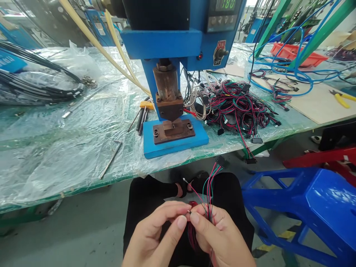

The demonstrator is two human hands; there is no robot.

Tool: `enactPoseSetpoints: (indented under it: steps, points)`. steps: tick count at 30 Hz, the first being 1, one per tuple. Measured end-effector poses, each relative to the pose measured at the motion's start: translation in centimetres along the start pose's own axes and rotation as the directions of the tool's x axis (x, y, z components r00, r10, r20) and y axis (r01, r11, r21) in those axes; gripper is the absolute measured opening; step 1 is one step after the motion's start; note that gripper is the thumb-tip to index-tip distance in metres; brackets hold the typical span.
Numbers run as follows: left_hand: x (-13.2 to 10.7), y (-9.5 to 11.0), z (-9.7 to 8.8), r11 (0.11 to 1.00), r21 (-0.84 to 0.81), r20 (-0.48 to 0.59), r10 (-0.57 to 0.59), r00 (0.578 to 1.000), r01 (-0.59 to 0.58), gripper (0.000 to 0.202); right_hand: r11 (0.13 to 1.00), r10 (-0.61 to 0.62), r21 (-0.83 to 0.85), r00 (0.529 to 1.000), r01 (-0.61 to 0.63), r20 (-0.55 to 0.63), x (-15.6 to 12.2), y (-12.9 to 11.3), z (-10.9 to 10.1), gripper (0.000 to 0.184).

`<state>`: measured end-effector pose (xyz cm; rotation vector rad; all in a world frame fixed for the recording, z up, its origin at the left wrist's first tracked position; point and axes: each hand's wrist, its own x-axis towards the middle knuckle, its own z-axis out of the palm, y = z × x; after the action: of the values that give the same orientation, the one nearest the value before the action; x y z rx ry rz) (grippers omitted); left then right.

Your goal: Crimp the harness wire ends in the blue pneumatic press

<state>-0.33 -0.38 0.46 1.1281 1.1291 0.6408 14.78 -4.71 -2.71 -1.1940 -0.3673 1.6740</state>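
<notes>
Both hands are low over my lap, fingertips meeting. My left hand (155, 233) pinches the metal tip of a thin wire between thumb and forefinger. My right hand (219, 237) is closed around a small wire harness (209, 193) of red, green and black leads that rises to a black connector (221, 161). One loose red lead with a bare metal tip sticks up to the left. Straight ahead on the table stands a blue bench press (178, 74) with a brown metal die (172, 129) on its blue base.
A heap of similar wire harnesses (239, 107) lies right of the press. Hex keys (111, 159) and black tools rest on the plastic-covered green table (55, 148). A blue plastic stool (308, 207) stands at my right. Yellow pliers (340, 98) and a red tray (294, 53) lie far right.
</notes>
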Motion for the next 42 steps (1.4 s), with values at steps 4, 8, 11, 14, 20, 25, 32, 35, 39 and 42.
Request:
enactPoseSetpoints:
  steps: [4,8,11,14,20,25,32,35,39,42]
  points:
    - [0.7,-0.4,1.0,0.940,-0.308,0.065,-0.136,0.989,0.149,0.022,1.000,-0.013,0.020,0.999,0.013,0.034,0.3,-0.2,0.5,0.056]
    - [1.2,-0.9,1.3,0.879,-0.454,0.065,-0.132,0.989,0.147,0.019,0.999,0.038,-0.018,0.998,-0.037,0.053,0.4,-0.3,0.6,0.062]
    - [1.4,-1.1,1.1,0.872,-0.467,0.008,-0.159,0.987,0.145,0.024,0.995,0.069,-0.081,0.996,-0.064,0.060,0.4,-0.1,0.4,0.066]
    - [1.4,-1.2,1.0,0.876,-0.461,0.010,-0.155,0.988,0.142,0.026,0.993,0.084,-0.091,0.992,-0.075,0.091,0.3,0.1,0.2,0.064]
    - [1.2,-0.8,1.0,0.866,-0.476,0.075,-0.135,0.988,0.154,0.021,0.989,0.136,0.029,0.975,-0.143,0.175,0.7,0.0,-0.2,0.059]
    - [0.9,-0.6,0.8,0.844,-0.511,0.062,-0.152,0.986,0.162,0.025,0.987,0.136,0.054,0.975,-0.148,0.178,1.2,0.6,0.2,0.063]
    - [0.8,-0.6,0.6,0.892,-0.447,0.014,-0.063,0.998,0.063,0.019,0.984,0.172,0.027,0.973,-0.178,0.152,1.1,-0.1,0.1,0.057]
    - [0.8,-0.3,0.4,0.925,-0.381,0.017,0.014,1.000,-0.007,0.019,0.946,0.254,0.127,0.926,-0.298,0.280,1.2,-1.0,-0.6,0.042]
    - [1.0,-0.3,0.3,0.948,-0.316,0.042,0.047,0.998,-0.032,0.020,0.898,0.302,0.172,0.851,-0.406,0.430,1.6,-1.6,-0.8,0.034]
    - [1.1,-0.4,0.5,0.955,-0.295,0.061,0.051,0.997,-0.031,0.023,0.886,0.295,0.211,0.854,-0.412,0.429,1.9,-1.5,-0.5,0.032]
